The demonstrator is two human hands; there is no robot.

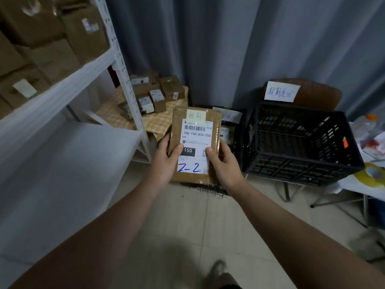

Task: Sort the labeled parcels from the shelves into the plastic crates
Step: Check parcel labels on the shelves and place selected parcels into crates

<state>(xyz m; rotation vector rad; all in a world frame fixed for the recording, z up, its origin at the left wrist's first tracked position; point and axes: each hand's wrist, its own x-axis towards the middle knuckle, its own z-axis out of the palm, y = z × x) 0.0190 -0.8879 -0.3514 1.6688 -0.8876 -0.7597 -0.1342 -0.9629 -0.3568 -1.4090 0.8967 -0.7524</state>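
Observation:
I hold a flat brown parcel [195, 130] upright in front of me, its white shipping label marked "150" and a blue handwritten "Z-2", with a small yellow note at its top. My left hand [166, 161] grips its left edge, thumb on the label. My right hand [224, 163] grips the right edge the same way. Behind the parcel stands a black plastic crate [235, 134], mostly hidden, with something inside. A larger black crate [300, 147] sits on a chair to the right, tilted toward me, under a handwritten paper sign [281, 91].
White metal shelving [68, 80] fills the left, with cardboard boxes [52, 38] on its upper level. More small labeled boxes [154, 90] lie on a yellow checked cloth in the corner. A tape roll [373, 174] sits on a table at right. Grey curtains hang behind.

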